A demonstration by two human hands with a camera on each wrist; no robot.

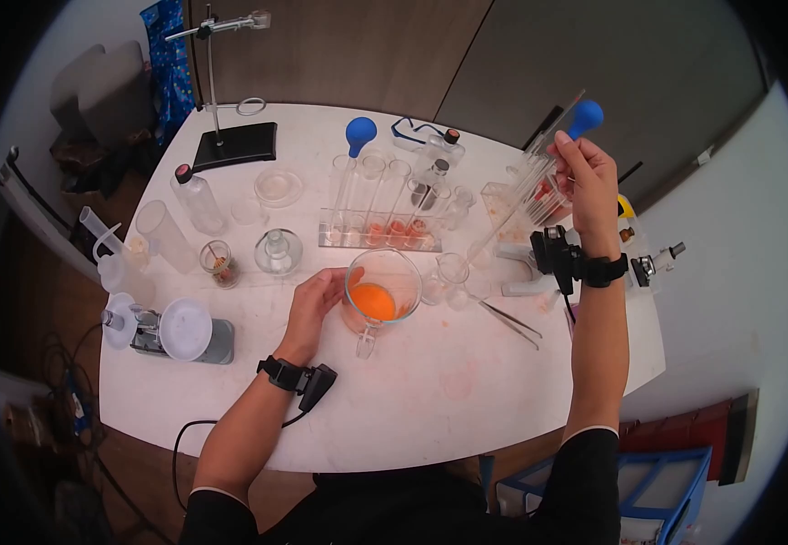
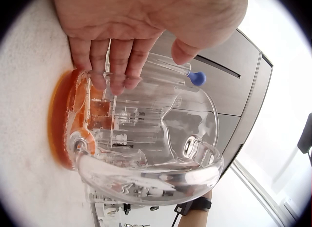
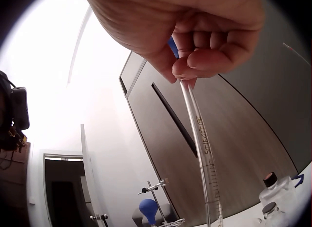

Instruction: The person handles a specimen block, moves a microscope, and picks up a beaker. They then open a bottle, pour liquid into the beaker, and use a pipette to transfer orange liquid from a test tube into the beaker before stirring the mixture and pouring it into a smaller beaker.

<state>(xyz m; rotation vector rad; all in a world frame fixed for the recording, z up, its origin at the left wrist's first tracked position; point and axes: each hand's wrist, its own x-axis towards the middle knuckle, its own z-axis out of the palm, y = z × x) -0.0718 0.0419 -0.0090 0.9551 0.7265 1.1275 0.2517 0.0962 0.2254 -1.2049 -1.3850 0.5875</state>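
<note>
A glass beaker with a handle (image 1: 367, 341) (image 2: 146, 180) stands on the table holding orange liquid (image 1: 373, 302) (image 2: 62, 120). My left hand (image 1: 313, 312) (image 2: 151, 22) is at its left side, fingers fairly straight against or close to the glass, thumb apart. Raised at the right, my right hand (image 1: 588, 186) (image 3: 209, 36) pinches the upper part of a clear graduated pipette (image 3: 202, 139) between thumb and fingers. A blue bulb (image 1: 587, 116) shows just above that hand. The pipette slants down to the left; whether its lower end touches anything cannot be told.
Behind the beaker stands a rack (image 1: 335, 239) of tubes, several with reddish contents. Metal tweezers (image 1: 514, 325) and small glassware lie to its right. At left are a scale (image 1: 221, 341), bottles and a jar (image 1: 219, 263); a black stand (image 1: 236, 147) is at the back left.
</note>
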